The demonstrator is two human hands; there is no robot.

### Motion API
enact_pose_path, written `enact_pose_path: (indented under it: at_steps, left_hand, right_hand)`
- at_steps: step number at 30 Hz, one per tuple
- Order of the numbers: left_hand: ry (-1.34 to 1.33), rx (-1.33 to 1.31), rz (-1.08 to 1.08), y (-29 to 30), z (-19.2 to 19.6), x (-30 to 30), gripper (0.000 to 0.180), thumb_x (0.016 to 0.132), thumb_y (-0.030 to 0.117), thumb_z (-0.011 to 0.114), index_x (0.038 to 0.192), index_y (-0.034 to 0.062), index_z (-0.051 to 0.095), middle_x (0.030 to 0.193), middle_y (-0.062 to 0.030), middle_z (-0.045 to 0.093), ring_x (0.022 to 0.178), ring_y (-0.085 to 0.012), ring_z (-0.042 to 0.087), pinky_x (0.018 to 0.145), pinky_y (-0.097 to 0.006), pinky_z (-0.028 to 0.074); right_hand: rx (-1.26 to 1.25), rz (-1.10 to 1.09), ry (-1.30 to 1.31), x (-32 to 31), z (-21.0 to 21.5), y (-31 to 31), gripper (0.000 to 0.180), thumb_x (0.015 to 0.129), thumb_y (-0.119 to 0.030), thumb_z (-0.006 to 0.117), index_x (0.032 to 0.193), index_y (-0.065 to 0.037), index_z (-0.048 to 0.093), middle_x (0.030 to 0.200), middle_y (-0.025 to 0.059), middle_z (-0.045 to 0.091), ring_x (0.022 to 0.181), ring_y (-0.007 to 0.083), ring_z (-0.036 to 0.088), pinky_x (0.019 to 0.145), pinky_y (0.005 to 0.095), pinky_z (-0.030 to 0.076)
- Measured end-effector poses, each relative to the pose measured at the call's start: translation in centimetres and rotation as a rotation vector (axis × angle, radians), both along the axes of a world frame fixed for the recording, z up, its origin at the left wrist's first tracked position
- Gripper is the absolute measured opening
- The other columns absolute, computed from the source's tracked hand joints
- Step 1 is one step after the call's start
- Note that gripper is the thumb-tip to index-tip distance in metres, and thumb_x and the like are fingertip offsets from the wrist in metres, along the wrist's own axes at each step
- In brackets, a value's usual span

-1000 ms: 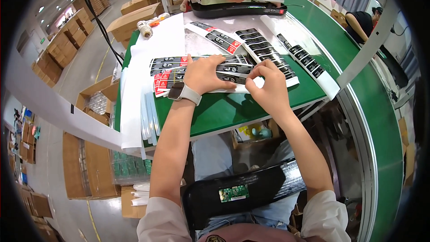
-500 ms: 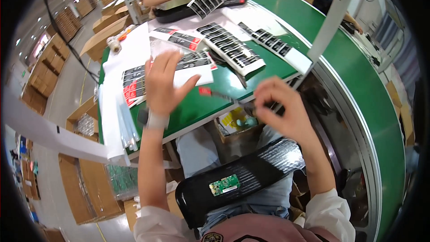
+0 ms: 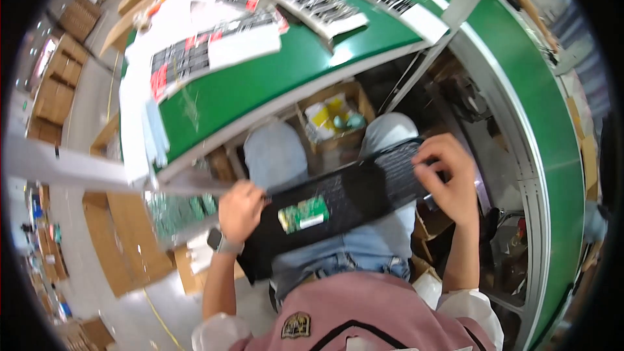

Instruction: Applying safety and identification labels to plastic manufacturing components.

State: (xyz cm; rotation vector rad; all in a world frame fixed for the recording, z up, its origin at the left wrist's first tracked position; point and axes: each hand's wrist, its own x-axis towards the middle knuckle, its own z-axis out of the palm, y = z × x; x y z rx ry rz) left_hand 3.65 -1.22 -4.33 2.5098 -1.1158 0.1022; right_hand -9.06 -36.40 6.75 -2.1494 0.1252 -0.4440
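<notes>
Gripping black tray (image 3: 351, 203) across lap: left hand (image 3: 240, 210) grip clamped on edge, right hand (image 3: 448, 182) pinching far end (fingers curled)

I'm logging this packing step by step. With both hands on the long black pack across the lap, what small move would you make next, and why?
Probably lift the black pack level toward the green table. The left hand grips its near end and the right hand its far end, so it is held at both ends but rests on the knees, below the table edge.
</notes>
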Motion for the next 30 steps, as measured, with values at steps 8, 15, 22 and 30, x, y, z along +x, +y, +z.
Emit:
enact_pose_path:
  at_steps: [8,15,22,30]
  left_hand:
    - [-0.199,-0.272,0.157,-1.4,3.8,-4.3,0.041,0.057,0.0,0.064,0.097,0.0089,0.065,0.095,-0.0079,0.057,0.087,-0.0303,0.056,0.074,-0.041,0.046]
    - [0.253,-0.428,-0.004,2.2,5.2,-2.8,0.033,0.062,0.018,0.068,0.093,0.0092,0.064,0.107,-0.0031,0.065,0.115,-0.0301,0.054,0.109,-0.061,0.019]
    - [0.513,-1.011,-0.112,3.6,2.6,-1.4,0.025,0.075,0.028,0.071,0.074,0.0042,0.063,0.085,-0.0075,0.067,0.096,-0.0264,0.06,0.108,-0.052,0.027]
    - [0.481,-1.008,-0.069,3.4,2.4,-0.7,0.019,0.068,0.001,0.078,0.071,0.0071,0.06,0.076,-0.0031,0.066,0.088,-0.0239,0.063,0.107,-0.052,0.031]
  right_hand:
    - [0.537,0.147,0.011,0.4,0.8,6.0,0.006,0.081,0.006,0.064,0.084,0.005,0.059,0.079,0.0057,0.059,0.064,0.0109,0.061,0.058,0.0213,0.05]
    - [0.765,0.335,0.295,0.7,-2.2,11.1,0.006,0.085,0.003,0.067,0.086,0.002,0.061,0.077,0.0018,0.061,0.064,0.0064,0.06,0.057,0.019,0.049]
    - [0.622,0.246,0.348,2.0,-3.0,12.4,0.007,0.084,0.002,0.068,0.085,0.002,0.061,0.076,0.0016,0.062,0.062,0.004,0.058,0.053,0.0169,0.047]
    - [0.443,0.188,0.301,3.0,-3.4,13.1,0.01,0.079,0.001,0.072,0.08,0.001,0.062,0.072,0.0007,0.061,0.06,0.0022,0.054,0.048,0.0158,0.04]
